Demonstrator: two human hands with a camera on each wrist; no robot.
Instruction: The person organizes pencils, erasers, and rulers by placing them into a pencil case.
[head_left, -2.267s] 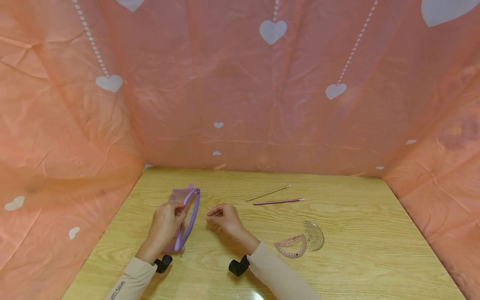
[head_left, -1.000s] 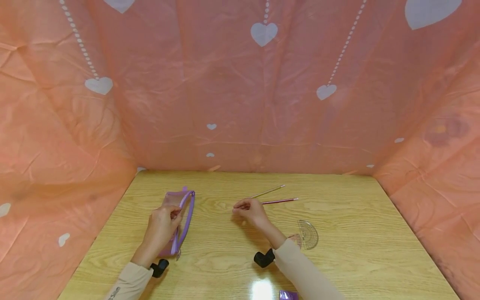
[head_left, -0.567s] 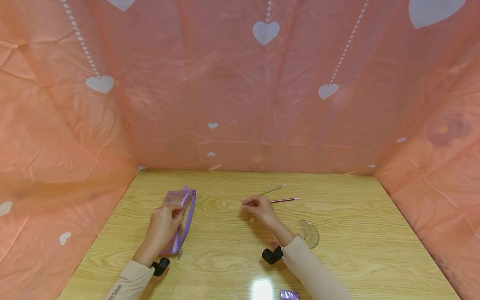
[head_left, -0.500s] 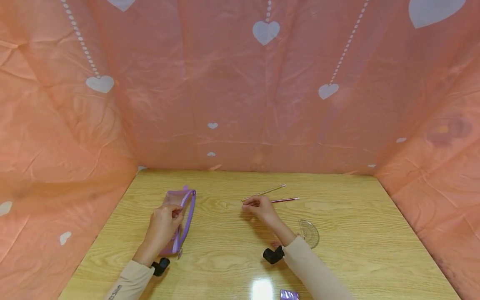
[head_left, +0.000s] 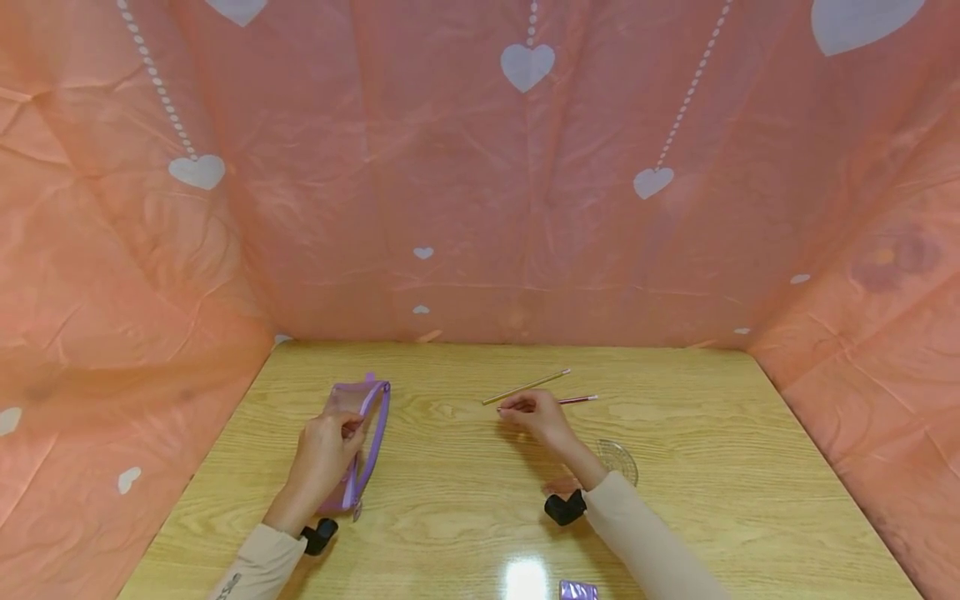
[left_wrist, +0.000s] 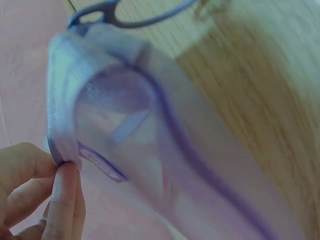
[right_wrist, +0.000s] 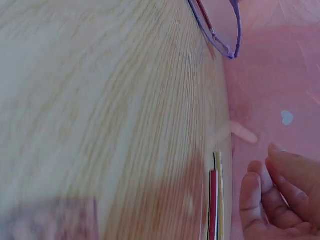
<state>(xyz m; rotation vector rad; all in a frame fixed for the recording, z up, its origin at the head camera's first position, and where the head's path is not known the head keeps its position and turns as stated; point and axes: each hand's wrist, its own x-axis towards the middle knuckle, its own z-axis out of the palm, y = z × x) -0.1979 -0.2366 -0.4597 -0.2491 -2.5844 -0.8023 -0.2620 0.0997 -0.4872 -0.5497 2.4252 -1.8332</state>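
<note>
On the left of the table lies a purple see-through pencil case (head_left: 343, 400), its zip side spread apart. My left hand (head_left: 324, 446) pinches the edge of its opening between thumb and fingers, which the left wrist view shows close up. Loosely curled, my right hand (head_left: 542, 418) hovers over a red pencil (head_left: 579, 399) and covers its middle in the head view. No object shows between its fingers in the right wrist view, where the red pencil (right_wrist: 213, 200) lies beside them. Just behind is a gold pencil (head_left: 525, 387).
A clear protractor (head_left: 618, 460) lies right of the right forearm. The pink protractor (head_left: 561, 485) is mostly hidden under that wrist. At the front edge sits a shiny purple object (head_left: 578, 591), partly cut off. A pink cloth (head_left: 465, 208) hangs behind the table.
My right hand has moved right, from beside the pencil case to over the red pencil. My left hand keeps its pinch on the case. The shiny purple object has come into view.
</note>
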